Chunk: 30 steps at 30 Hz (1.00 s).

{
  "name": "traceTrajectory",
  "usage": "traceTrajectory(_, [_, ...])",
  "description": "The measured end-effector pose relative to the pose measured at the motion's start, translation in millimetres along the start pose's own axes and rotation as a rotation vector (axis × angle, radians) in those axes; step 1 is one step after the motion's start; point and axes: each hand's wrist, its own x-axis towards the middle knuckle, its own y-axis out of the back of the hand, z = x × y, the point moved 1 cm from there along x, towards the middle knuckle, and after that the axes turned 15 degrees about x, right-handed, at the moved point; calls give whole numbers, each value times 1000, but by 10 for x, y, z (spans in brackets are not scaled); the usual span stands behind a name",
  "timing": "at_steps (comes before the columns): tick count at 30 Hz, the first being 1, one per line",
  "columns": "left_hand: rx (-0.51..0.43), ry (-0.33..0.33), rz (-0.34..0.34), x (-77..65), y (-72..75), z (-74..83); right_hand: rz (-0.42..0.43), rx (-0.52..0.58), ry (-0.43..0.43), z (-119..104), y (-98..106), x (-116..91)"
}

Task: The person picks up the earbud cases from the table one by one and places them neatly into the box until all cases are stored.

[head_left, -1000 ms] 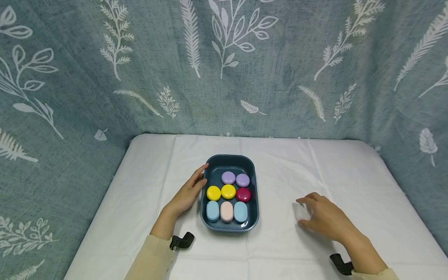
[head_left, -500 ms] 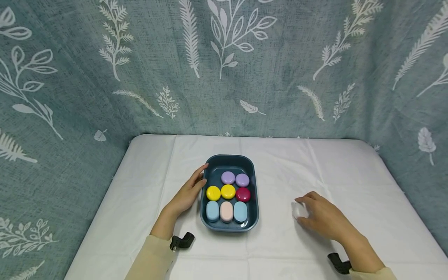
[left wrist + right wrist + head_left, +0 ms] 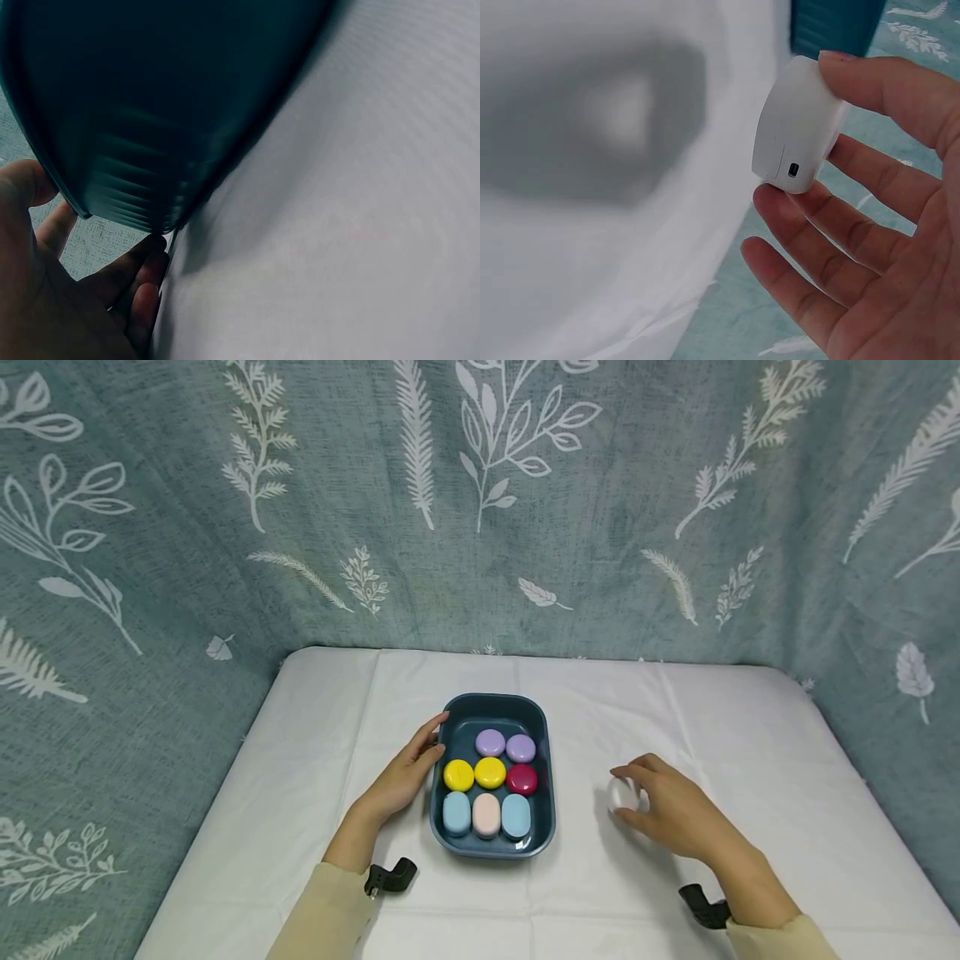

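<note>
My left hand (image 3: pixel 401 777) rests against the left side of a dark blue tray (image 3: pixel 439 827). Its thumb and forefinger touch the rim; in the left wrist view, the other fingers lie low by the tray's (image 3: pixel 180 97) base. Inside stand two purple, two yellow and one dark red round case (image 3: pixel 522 779), plus two light blue and one pink oval case (image 3: pixel 486 815). To the right of the tray, my right hand (image 3: pixel 678 810) holds a white rounded case (image 3: pixel 795 124) between thumb and fingers. A small dark port shows on that case.
A white cloth (image 3: pixel 585 893) with fold lines covers the table. Behind it and at both sides hangs a green-blue curtain (image 3: pixel 450 577) with white leaf prints. Black camera mounts (image 3: pixel 392 876) sit on both wrists.
My right hand has moved left and slightly away from me, bringing the white case nearer the tray. The left hand and the tray have stayed in place.
</note>
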Motion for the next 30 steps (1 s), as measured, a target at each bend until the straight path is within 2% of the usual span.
traceTrajectory(8, [2,3,-1,-4,4,7,6,17,48,-266,35,291])
traceTrajectory(18, [8,15,18,-4,-34,5,-31,44,54,-587,-17,675])
traceTrajectory(24, [4,3,16,-4,-25,6,-63,79,84,-729,-82,863])
traceTrajectory(30, [6,-5,13,2,-30,-8,-105,123,71,-820,-209,1019])
